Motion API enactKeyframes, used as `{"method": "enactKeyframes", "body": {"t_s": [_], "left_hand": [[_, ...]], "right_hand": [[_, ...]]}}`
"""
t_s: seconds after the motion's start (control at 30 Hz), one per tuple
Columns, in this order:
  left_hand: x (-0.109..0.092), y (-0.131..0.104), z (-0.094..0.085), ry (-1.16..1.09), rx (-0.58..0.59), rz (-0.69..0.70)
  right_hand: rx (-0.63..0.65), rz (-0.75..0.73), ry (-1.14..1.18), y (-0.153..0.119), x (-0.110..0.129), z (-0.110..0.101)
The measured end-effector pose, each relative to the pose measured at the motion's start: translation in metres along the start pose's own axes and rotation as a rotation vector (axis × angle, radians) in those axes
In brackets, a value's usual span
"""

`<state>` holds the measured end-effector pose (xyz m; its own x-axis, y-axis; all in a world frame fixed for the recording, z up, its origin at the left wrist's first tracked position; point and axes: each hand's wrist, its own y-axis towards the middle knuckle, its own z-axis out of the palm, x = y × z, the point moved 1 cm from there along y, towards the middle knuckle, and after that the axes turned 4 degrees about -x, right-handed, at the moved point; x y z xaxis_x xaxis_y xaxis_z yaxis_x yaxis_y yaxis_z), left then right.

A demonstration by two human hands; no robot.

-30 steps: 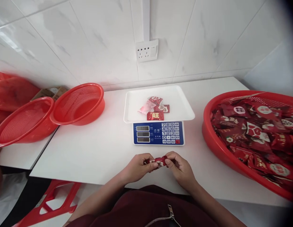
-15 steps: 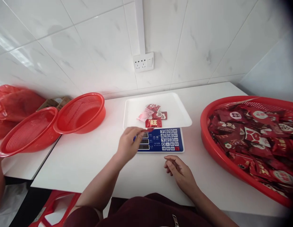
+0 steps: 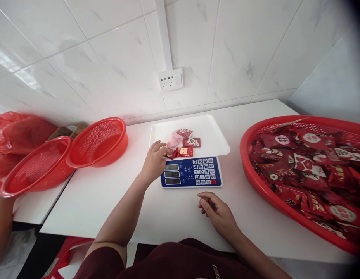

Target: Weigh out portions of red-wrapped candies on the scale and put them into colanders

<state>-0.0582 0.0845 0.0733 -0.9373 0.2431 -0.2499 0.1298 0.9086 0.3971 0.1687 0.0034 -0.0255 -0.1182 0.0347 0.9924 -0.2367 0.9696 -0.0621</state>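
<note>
My left hand point(image 3: 154, 161) is at the front left edge of the white scale tray point(image 3: 209, 133), its fingers apart beside a red packet point(image 3: 169, 153). Several small packets lie grouped on the tray: a pink one point(image 3: 174, 140), a red one with a gold character point(image 3: 184, 152), and red-and-white ones such as this packet point(image 3: 192, 142). Below the tray shows the blue scale panel point(image 3: 191, 174) with keys and displays. My right hand point(image 3: 216, 211) hovers or rests near the table in front of the panel, fingers curled, with nothing visible in it.
A large red basket point(image 3: 246, 162) full of red packets stands at the right. Two red baskets, one nearer the scale point(image 3: 97, 143) and one farther left point(image 3: 37, 166), stand at the left beside red plastic bags point(image 3: 25, 133). Another person's arm point(image 3: 4, 224) shows at the left edge.
My left hand has let go of a red packet, which now lies at the tray's front left, and its fingers have spread. My right hand keeps its pose. The view has shifted slightly.
</note>
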Motion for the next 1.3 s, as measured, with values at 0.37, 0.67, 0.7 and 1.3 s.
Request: {"method": "enactKeyframes", "body": {"t_s": [0.37, 0.67, 0.7, 1.3], "left_hand": [[-0.006, 0.004, -0.005, -0.133, -0.148, 0.059], [-0.053, -0.085, 0.024, -0.487, 0.155, 0.277], [-0.056, -0.094, 0.029, -0.494, 0.196, 0.279], [-0.049, -0.121, 0.057, -0.780, 0.322, -0.040]], "right_hand": [[0.013, 0.018, -0.047, 0.002, -0.001, 0.000], [0.038, -0.049, -0.174, 0.002, -0.001, -0.002], [0.037, -0.062, -0.188, 0.002, 0.000, -0.002], [-0.518, -0.111, -0.892, -0.015, 0.081, -0.133]]}}
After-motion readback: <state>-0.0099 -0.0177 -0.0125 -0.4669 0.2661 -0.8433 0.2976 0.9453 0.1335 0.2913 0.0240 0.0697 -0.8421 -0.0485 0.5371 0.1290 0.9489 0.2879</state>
